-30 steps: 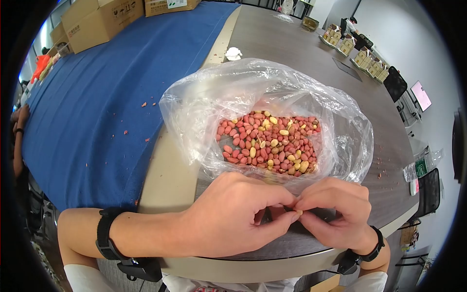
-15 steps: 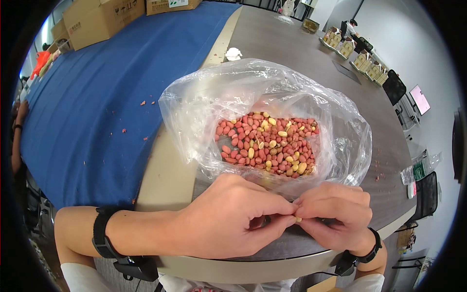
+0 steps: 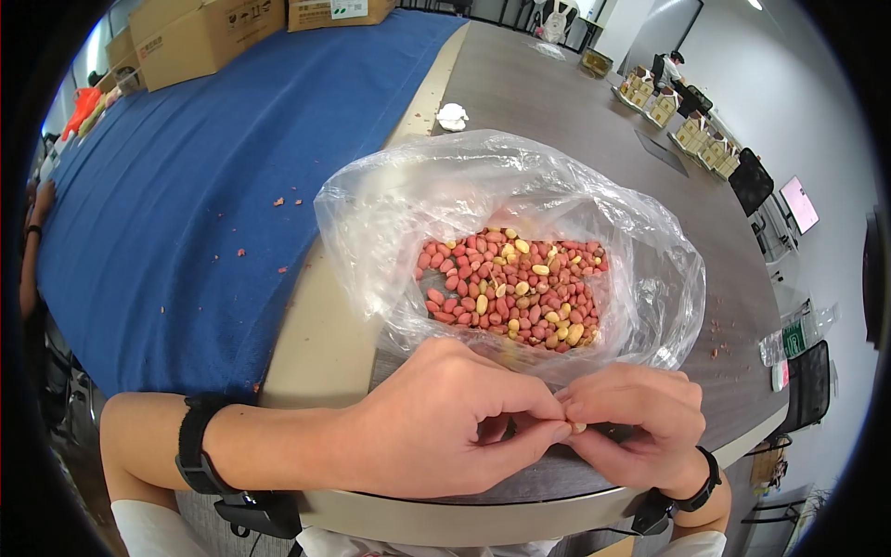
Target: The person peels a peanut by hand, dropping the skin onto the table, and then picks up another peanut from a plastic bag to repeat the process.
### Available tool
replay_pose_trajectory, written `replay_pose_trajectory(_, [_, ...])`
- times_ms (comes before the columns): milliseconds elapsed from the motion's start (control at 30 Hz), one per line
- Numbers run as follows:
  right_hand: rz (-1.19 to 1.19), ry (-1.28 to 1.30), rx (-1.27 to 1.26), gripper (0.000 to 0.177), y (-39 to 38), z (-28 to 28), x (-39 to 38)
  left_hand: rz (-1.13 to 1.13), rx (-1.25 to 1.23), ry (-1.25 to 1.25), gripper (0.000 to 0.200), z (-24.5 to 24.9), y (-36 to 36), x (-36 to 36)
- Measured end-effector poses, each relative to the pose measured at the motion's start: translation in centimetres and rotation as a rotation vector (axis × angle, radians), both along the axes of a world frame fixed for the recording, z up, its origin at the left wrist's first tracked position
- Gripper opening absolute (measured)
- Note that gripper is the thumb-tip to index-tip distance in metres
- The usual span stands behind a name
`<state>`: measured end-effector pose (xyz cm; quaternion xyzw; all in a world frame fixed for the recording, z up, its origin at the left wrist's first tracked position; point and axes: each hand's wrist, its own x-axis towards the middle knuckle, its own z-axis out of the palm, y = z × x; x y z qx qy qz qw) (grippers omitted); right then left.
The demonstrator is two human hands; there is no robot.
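A clear plastic bag [image 3: 650,269] lies open on the dark table, with red-skinned peanuts [image 3: 464,272] and some pale peeled ones inside. Just in front of its near edge, my left hand [image 3: 455,418] and my right hand [image 3: 640,418] meet at the fingertips. Both are closed in a pinch around one small pale peanut [image 3: 577,428], mostly hidden by the fingers. Each wrist wears a black strap.
A blue cloth [image 3: 186,223] with scattered skin bits covers the left side. Cardboard boxes [image 3: 200,42] stand at its far end. Crumpled white tissue [image 3: 452,117] lies beyond the bag. Small model houses [image 3: 703,144] and a plastic bottle [image 3: 798,336] are at the right. Another person's arm [image 3: 33,241] shows far left.
The view has shifted slightly, so the bag and table appear a little lower. My fingertips have moved slightly around the peanut, and less of it shows.
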<state>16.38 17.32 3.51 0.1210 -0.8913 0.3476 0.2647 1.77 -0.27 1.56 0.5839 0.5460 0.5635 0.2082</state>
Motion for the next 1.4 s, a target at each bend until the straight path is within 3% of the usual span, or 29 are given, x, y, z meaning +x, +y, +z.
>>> replay_pose_trajectory(300, [-0.007,0.033,0.082,0.026,-0.01,-0.06,0.13,-0.005,-0.113,-0.08,0.012,0.04,0.23,0.32])
replay_pose_trajectory(1400, [-0.005,0.119,0.279,0.023,-0.16,0.29,0.02,-0.02,-0.052,-0.035,0.013,0.0,-0.01,0.0])
